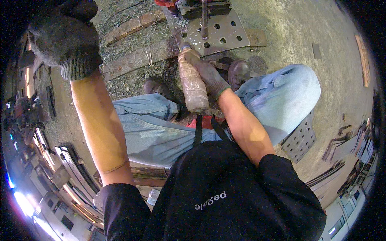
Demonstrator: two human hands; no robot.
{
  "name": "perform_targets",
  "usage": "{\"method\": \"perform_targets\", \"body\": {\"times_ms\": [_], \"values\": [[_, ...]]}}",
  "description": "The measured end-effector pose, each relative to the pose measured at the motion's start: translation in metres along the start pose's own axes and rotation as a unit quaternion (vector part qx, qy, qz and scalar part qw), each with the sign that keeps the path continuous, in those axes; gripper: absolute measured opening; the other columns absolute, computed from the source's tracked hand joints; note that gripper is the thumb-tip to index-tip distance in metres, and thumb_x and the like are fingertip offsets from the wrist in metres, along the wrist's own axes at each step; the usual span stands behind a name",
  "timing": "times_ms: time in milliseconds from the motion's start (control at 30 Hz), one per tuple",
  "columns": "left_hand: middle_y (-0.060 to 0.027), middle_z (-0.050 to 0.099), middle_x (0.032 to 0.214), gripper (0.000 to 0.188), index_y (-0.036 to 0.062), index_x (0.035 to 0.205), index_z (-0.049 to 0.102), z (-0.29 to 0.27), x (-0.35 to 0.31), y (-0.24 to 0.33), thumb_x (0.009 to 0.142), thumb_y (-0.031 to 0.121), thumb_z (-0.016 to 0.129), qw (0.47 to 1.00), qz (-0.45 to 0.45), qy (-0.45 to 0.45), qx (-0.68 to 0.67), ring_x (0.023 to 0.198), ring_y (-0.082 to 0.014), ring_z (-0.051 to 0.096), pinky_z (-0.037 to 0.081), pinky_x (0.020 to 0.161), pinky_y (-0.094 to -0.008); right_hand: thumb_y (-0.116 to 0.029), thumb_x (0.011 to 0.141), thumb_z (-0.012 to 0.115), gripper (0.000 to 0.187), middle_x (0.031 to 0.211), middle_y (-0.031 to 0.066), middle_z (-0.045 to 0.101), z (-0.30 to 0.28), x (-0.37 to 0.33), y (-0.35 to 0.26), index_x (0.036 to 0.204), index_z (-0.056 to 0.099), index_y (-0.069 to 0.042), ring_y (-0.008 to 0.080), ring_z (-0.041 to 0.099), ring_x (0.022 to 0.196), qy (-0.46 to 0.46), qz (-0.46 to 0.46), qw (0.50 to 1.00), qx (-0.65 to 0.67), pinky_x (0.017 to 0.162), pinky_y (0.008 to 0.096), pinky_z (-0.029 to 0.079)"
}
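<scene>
My right hand (205, 72), in a grey work glove, is wrapped round a cloudy, dirty plastic bottle (191, 82). The bottle is tilted, its narrow neck pointing away from me at the near edge of a metal plate (231, 34) with several round holes. On that plate stands a slim upright drill bit (204, 22), just beyond the bottle's tip. Raised at the far left, my left hand (66, 38) wears a dark knitted glove. Its fingers look curled, but dark shadow at the picture's rim hides whatever they may hold.
Part of a red machine (167, 3) shows at the top edge. Wooden planks (134, 60) lie under the plate among scattered metal shavings (120, 20). My boots (239, 71) are close to the plate. Another perforated plate (299, 138) lies right of my knee, and metal bars (76, 168) lie at left.
</scene>
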State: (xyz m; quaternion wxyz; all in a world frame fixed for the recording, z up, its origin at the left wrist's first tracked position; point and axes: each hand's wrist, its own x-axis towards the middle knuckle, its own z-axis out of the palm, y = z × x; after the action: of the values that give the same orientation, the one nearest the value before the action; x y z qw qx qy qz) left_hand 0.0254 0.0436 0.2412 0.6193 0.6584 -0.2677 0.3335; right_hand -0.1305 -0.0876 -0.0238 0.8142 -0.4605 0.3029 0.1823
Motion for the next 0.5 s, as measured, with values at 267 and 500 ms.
{"method": "perform_targets", "body": {"times_ms": [267, 500], "values": [[-0.0037, 0.061, 0.069, 0.03, 0.0098, 0.089, 0.073, 0.001, 0.0, -0.001, 0.091, 0.034, 0.056, 1.0, -0.002, 0.007, -0.008, 0.056, -0.0164, 0.049, 0.039, 0.049, -0.0326, -0.061, 0.088, 0.064, 0.053, 0.084, 0.0012, 0.067, 0.002, -0.009, -0.005, 0.1, 0.069, -0.009, 0.0129, 0.062, 0.071, -0.002, 0.031, 0.999, 0.027, 0.067, 0.0305, 0.052], [-0.0029, 0.06, 0.067, 0.033, 0.0091, 0.089, 0.072, 0.002, -0.002, 0.001, 0.093, 0.037, 0.055, 1.0, -0.01, 0.009, -0.008, 0.053, -0.0148, 0.047, 0.037, 0.047, -0.0313, -0.051, 0.094, 0.062, 0.038, 0.083, -0.0007, 0.062, -0.001, -0.004, -0.002, 0.108, 0.063, -0.015, 0.0129, 0.059, 0.067, -0.048, 0.06, 0.993, 0.089, 0.061, 0.03, 0.052]]}}
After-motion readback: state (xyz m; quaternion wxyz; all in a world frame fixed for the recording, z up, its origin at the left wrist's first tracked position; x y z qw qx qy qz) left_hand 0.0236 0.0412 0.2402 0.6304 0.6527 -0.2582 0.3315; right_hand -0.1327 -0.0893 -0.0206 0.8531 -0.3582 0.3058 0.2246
